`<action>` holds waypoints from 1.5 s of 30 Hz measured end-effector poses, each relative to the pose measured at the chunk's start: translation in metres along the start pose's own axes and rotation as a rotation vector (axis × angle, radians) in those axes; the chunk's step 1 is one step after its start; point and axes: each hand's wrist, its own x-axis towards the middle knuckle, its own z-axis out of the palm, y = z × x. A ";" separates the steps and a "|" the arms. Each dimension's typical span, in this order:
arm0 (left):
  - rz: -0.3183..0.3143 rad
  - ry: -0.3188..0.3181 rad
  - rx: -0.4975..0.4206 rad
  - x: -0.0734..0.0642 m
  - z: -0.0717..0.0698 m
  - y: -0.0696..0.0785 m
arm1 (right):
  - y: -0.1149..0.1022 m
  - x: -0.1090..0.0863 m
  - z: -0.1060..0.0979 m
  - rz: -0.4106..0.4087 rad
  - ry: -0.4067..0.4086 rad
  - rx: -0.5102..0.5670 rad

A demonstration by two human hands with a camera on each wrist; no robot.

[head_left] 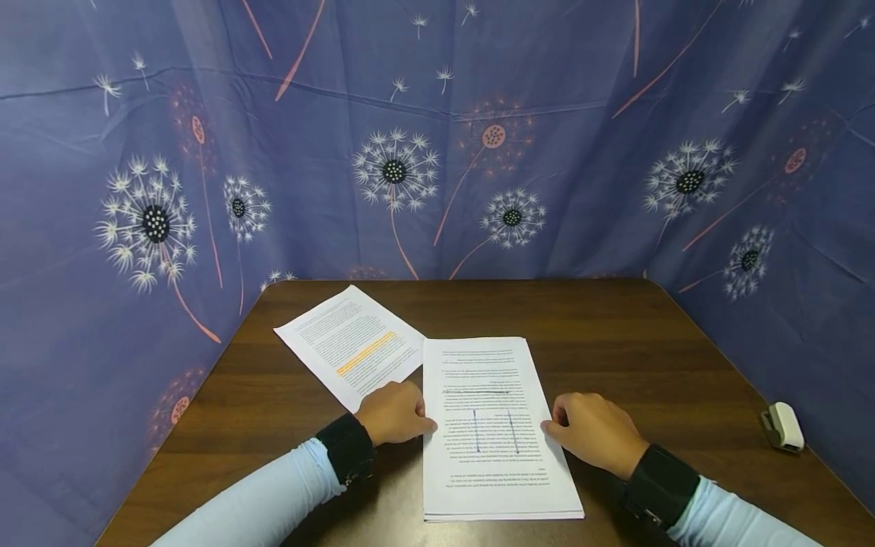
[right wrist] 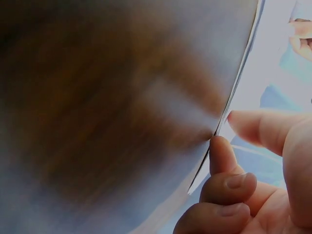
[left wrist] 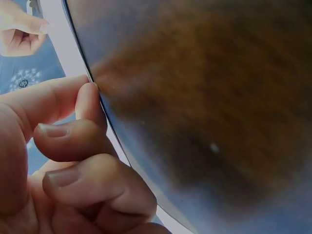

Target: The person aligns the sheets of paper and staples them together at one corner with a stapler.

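Our left hand (head_left: 394,412): pinches the left edge of the paper stack (head_left: 497,427)
Our right hand (head_left: 596,433): apart, pinches its right edge
Paper stack: between our hands
Highlighted sheet (head_left: 354,339): left of the stack

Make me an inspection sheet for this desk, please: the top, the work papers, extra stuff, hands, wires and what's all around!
Surface: brown wood-grain table.
Work papers: printed paper stack, lying flat, with blue pen lines on its top sheet.
Extra stuff: orange-highlighted page at the far left of the stack; small white object near the right edge, can't tell what it is.
Hands: left hand pinches the stack's left edge; right hand pinches its right edge.
Wires: nothing seen.
All around: blue-purple curtain with dandelion print.
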 end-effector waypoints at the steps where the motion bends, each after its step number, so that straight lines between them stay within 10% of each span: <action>1: 0.002 0.002 -0.003 0.000 0.000 0.000 | 0.000 0.000 0.000 0.003 -0.004 0.001; 19: 0.031 0.050 0.081 0.003 -0.001 0.008 | -0.002 0.005 -0.001 -0.028 0.021 -0.031; 27: 0.071 0.092 0.027 0.001 -0.024 0.017 | -0.016 0.011 -0.010 -0.088 0.067 0.021; 45: -0.083 0.278 -0.049 -0.026 -0.092 -0.073 | -0.092 0.073 -0.026 -0.210 0.144 0.062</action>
